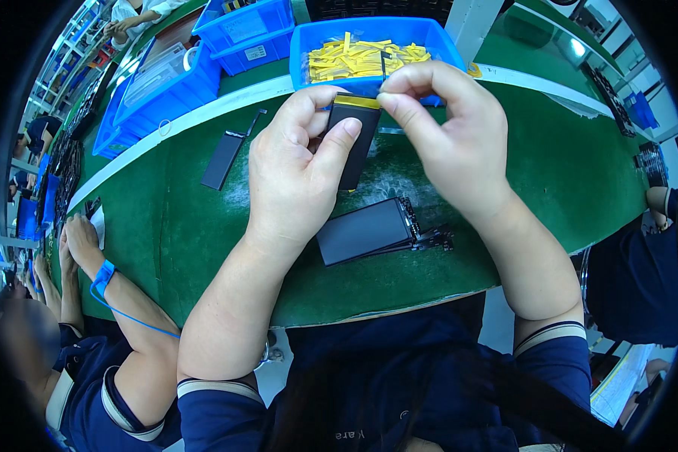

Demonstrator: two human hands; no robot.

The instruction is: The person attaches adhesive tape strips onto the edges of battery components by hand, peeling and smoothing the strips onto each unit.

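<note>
My left hand (294,151) is wrapped around a flat black battery pack (360,139), thumb on its face. Yellow tape (356,101) runs across the battery's upper end. At that end's right corner, my right hand (459,124) pinches a thin dark flex strip (385,64) between thumb and forefinger. The strip's upper part stands out above the fingertips, and where it joins the battery is hidden. Below my hands lies a small stack of black batteries (365,232) with cables at its right end. Another battery (224,160) with a bent cable rests left of my left hand.
A blue bin (303,45) of yellow strips (361,59) stands at the back of the green table (203,248), behind a white ledge (267,93). More blue bins (158,94) stand far left. At left, a co-worker's arm (139,301) wears a blue wrist strap.
</note>
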